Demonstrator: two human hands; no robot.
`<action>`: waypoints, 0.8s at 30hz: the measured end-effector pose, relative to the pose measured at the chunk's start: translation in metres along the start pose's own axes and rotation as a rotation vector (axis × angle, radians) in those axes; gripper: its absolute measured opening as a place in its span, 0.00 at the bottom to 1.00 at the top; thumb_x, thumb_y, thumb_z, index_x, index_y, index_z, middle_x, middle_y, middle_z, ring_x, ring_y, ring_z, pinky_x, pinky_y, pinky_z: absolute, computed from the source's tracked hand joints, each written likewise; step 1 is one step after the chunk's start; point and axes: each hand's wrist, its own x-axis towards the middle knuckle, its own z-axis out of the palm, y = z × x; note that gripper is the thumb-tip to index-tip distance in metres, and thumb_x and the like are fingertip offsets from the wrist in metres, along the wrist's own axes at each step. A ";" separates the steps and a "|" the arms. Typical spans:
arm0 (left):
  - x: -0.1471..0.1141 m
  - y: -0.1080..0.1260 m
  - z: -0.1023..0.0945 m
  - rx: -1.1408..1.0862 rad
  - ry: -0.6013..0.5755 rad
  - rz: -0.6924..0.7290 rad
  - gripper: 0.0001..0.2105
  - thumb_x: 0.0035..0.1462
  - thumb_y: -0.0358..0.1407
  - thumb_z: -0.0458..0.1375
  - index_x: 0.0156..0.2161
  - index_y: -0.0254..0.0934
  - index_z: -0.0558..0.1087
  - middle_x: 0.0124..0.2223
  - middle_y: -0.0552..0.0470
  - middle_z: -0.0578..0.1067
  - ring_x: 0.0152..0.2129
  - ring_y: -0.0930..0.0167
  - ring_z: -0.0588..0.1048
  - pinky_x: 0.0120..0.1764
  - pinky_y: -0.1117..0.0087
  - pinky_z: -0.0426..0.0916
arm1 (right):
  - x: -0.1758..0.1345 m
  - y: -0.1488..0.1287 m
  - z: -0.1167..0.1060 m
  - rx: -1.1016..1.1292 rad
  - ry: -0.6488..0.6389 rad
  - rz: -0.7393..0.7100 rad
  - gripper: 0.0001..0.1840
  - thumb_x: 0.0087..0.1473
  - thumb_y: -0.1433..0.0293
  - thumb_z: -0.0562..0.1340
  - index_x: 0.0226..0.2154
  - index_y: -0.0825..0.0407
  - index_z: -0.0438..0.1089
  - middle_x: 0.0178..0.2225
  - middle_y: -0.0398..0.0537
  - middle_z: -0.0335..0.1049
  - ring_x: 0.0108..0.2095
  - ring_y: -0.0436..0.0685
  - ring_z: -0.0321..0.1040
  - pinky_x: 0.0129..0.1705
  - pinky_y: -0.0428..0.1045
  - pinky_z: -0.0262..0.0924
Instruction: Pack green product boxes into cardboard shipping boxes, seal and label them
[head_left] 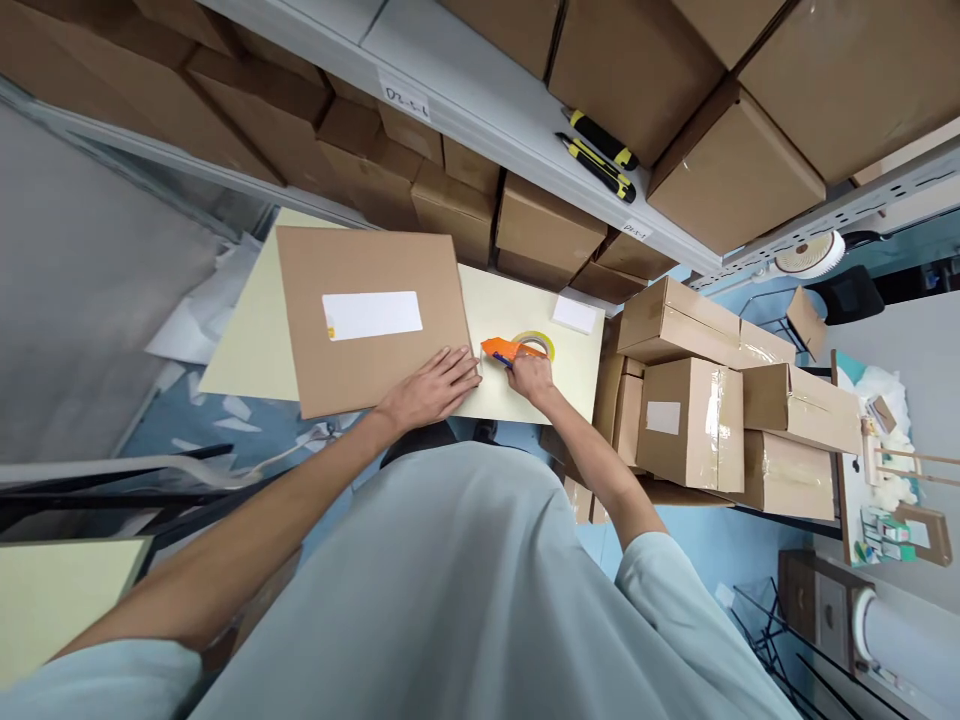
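Note:
A flat brown cardboard box (375,380) with a white label (373,315) lies on the cream tabletop (525,400). My left hand (433,385) rests flat on its near right corner, fingers stretched out. Just right of the box, my right hand (531,375) is wrapped round an orange tape dispenser (501,348) carrying a roll of tape (544,341). The dispenser's front end is close to the box's right edge; I cannot tell whether tape touches the box. A small stack of white labels (574,314) lies beyond the dispenser.
Two yellow-black utility knives (600,165) lie on the metal shelf (480,100) overhead, among brown boxes (551,220). Several taped cartons (686,420) are piled right of the table. Paper scraps (237,408) litter the blue floor at left. A white fan (810,256) stands far right.

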 end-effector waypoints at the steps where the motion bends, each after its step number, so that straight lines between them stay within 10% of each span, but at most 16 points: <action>1: 0.001 0.000 0.000 0.010 0.003 -0.006 0.23 0.70 0.35 0.55 0.65 0.48 0.82 0.73 0.41 0.76 0.78 0.51 0.63 0.78 0.36 0.57 | 0.001 -0.007 0.000 0.017 0.004 0.019 0.28 0.77 0.65 0.56 0.67 0.70 0.70 0.57 0.79 0.81 0.58 0.72 0.82 0.64 0.61 0.71; 14: 0.013 0.000 -0.004 0.040 0.112 -0.077 0.22 0.72 0.34 0.52 0.62 0.42 0.83 0.72 0.37 0.76 0.77 0.50 0.64 0.78 0.36 0.58 | 0.008 -0.020 -0.014 0.094 0.034 0.248 0.23 0.74 0.65 0.60 0.60 0.63 0.80 0.56 0.75 0.83 0.57 0.71 0.83 0.59 0.59 0.75; 24: -0.014 0.001 -0.011 -0.175 0.074 0.012 0.21 0.74 0.34 0.50 0.61 0.43 0.83 0.70 0.42 0.79 0.75 0.55 0.68 0.78 0.42 0.60 | 0.031 0.013 -0.118 0.067 0.070 0.441 0.27 0.75 0.52 0.62 0.50 0.59 0.82 0.53 0.68 0.84 0.54 0.68 0.83 0.53 0.54 0.73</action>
